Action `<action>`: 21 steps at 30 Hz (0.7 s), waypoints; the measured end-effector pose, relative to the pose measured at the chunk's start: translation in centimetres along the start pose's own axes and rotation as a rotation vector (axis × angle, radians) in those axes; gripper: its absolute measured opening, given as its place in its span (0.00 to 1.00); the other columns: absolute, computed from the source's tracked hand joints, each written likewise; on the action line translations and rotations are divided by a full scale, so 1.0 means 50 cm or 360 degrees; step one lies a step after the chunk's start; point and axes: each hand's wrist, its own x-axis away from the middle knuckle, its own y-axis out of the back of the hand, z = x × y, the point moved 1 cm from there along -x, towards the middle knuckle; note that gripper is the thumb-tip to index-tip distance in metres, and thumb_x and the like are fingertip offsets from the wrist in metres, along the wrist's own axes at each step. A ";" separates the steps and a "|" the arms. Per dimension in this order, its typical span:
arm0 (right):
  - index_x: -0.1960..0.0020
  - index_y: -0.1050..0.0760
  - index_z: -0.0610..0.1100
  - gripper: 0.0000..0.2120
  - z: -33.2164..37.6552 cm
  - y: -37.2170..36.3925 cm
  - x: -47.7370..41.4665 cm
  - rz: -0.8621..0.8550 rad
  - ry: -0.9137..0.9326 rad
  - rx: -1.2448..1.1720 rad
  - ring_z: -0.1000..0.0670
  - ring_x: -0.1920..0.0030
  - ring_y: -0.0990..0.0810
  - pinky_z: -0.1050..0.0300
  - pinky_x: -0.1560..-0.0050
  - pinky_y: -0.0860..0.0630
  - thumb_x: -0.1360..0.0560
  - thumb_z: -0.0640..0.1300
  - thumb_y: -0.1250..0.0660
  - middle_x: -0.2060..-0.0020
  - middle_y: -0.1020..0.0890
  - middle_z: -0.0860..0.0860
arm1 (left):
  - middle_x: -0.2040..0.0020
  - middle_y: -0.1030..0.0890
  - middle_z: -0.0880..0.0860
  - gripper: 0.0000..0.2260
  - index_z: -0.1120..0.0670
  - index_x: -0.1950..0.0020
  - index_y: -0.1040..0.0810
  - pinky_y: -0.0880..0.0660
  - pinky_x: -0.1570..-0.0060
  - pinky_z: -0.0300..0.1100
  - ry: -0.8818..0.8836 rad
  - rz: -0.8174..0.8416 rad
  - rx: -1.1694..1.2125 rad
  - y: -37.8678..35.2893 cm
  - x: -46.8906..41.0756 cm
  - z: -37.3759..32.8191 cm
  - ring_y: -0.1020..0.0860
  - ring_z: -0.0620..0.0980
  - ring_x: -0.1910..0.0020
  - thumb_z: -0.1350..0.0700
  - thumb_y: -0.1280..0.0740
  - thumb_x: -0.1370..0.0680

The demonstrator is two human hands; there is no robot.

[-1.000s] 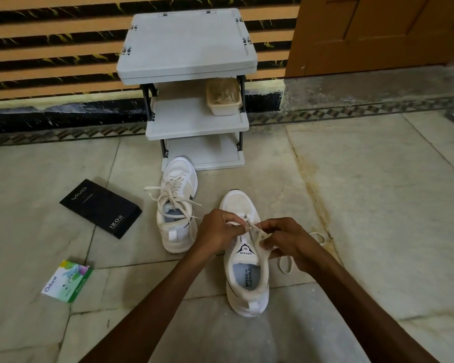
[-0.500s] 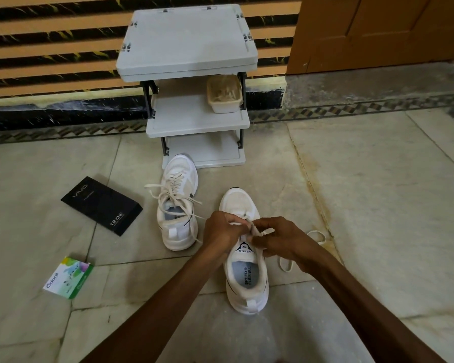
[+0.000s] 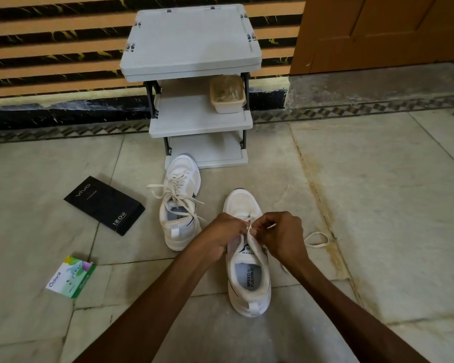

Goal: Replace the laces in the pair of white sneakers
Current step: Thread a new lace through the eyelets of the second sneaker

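The left hand (image 3: 224,233) and the right hand (image 3: 282,231) both pinch the lace (image 3: 249,227) over the near shoe (image 3: 249,292) on the floor (image 3: 378,205), with the other shoe (image 3: 180,205) just left of it.

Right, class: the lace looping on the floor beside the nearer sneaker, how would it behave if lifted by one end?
The lace would probably hang limp, since it already lies in a loose curved loop on the floor. Being a thin flat strip, it is likely very light and should drag rather than roll.
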 end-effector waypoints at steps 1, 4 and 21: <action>0.68 0.17 0.48 0.09 -0.001 -0.003 -0.001 -0.0012 0.0021 0.0050 0.57 0.76 0.21 0.68 0.73 0.28 0.33 0.36 0.24 0.74 0.19 0.57 | 0.77 0.24 0.50 0.09 0.66 0.46 0.20 0.35 0.81 0.29 0.0012 0.0010 -0.0006 0.003 -0.001 0.000 0.27 0.40 0.81 0.68 0.36 0.24; 0.66 0.17 0.47 0.09 0.008 0.008 -0.010 -0.0048 0.0090 0.0176 0.59 0.74 0.22 0.66 0.68 0.26 0.31 0.35 0.28 0.72 0.18 0.56 | 0.66 0.21 0.55 0.08 0.65 0.48 0.18 0.30 0.72 0.31 -0.0007 0.0037 -0.0033 0.001 -0.004 0.005 0.23 0.44 0.71 0.66 0.34 0.25; 0.51 0.21 0.42 0.15 0.018 0.052 -0.045 0.0830 0.0020 0.1299 0.43 0.51 0.19 0.55 0.53 0.25 0.20 0.52 0.39 0.52 0.17 0.43 | 0.51 0.17 0.62 0.04 0.61 0.52 0.17 0.25 0.41 0.53 -0.0205 0.0153 -0.0313 -0.007 -0.017 0.027 0.19 0.58 0.49 0.64 0.30 0.26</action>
